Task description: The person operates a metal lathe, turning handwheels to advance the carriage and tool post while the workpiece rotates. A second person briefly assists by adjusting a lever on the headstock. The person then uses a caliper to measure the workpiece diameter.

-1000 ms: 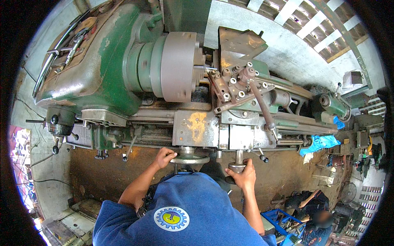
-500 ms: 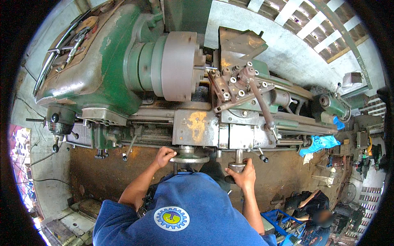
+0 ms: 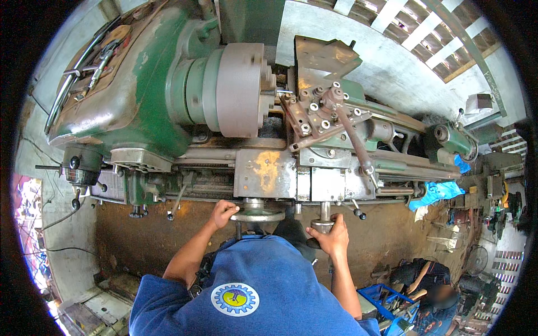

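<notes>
A green metal lathe (image 3: 151, 84) stretches across in front of me. My left hand (image 3: 225, 213) is closed on the left rim of the large carriage handwheel (image 3: 258, 215). To its right, my right hand (image 3: 334, 238) grips the smaller cross-slide handwheel (image 3: 323, 225), thumb toward its dark handle. Beyond my hands is the carriage apron (image 3: 263, 172), its paint worn to yellow. The tool post (image 3: 324, 107), with several bolts and a long clamping lever (image 3: 355, 140), sits on the slide. Close to its left a thin bright workpiece (image 3: 283, 91) sticks out of the grey chuck (image 3: 238, 89).
Wrenches (image 3: 101, 67) lie on top of the headstock at far left. The tailstock (image 3: 451, 140) stands at the right end of the bed, near a blue plastic bag (image 3: 437, 196). At lower right, a person (image 3: 428, 285) crouches by a blue metal frame (image 3: 386, 305).
The upper part of the view, with chuck and tool post, appears shifted slightly left. Both hands keep their places on the handwheels.
</notes>
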